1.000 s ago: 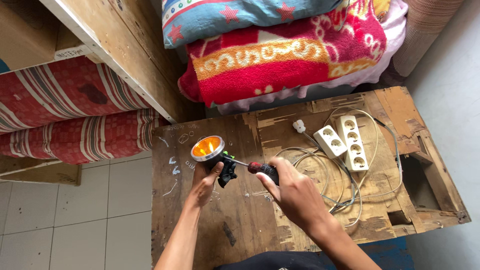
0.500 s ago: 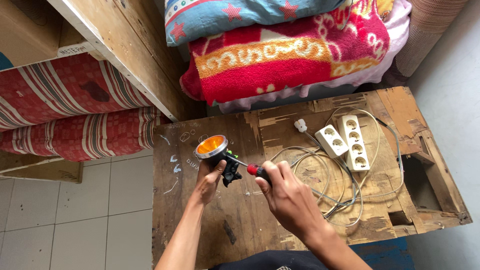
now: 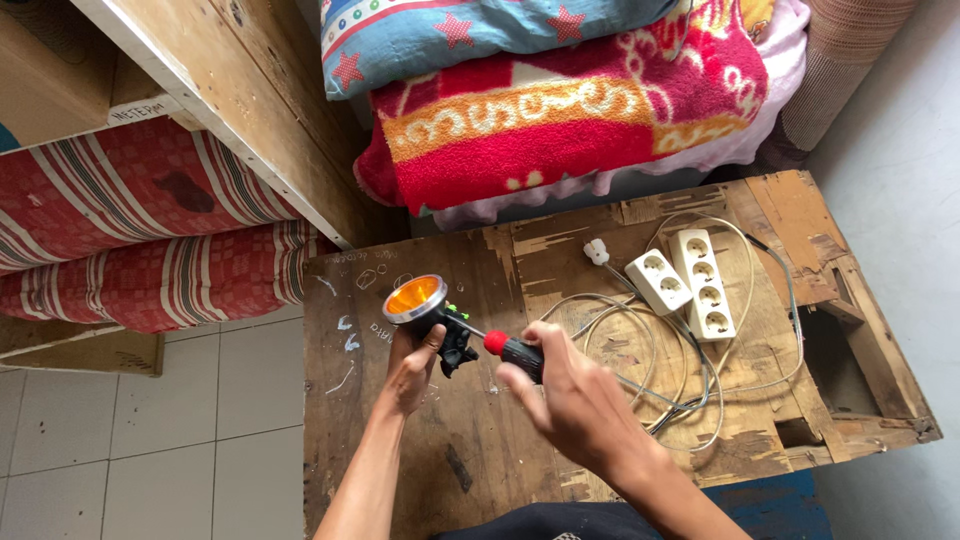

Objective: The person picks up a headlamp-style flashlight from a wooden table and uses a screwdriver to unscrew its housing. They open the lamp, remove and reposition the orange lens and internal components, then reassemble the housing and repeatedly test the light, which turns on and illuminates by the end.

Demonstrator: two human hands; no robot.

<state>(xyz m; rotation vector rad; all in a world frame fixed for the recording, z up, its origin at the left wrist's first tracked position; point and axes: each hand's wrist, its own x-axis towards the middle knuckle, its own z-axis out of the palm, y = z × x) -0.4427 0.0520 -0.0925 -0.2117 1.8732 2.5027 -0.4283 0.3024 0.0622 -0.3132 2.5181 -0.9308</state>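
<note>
My left hand (image 3: 412, 367) grips a small lamp head (image 3: 417, 299) with a chrome rim and an orange lens, held just above the worn wooden table (image 3: 500, 450). My right hand (image 3: 572, 402) holds a screwdriver (image 3: 508, 348) with a black and red handle. Its thin shaft points left into the black body at the back of the lamp. Both hands are over the left middle of the table.
Two white power strips (image 3: 690, 280) lie at the table's back right, with a white plug (image 3: 596, 251) and loops of pale cable (image 3: 650, 350). Folded blankets (image 3: 560, 120) sit behind the table, striped red cushions (image 3: 150, 240) to the left, white floor tiles (image 3: 150, 430) below them.
The two hands and the lamp have stayed together, with only a slight shift; the right hand's grip on the screwdriver handle has turned a little.
</note>
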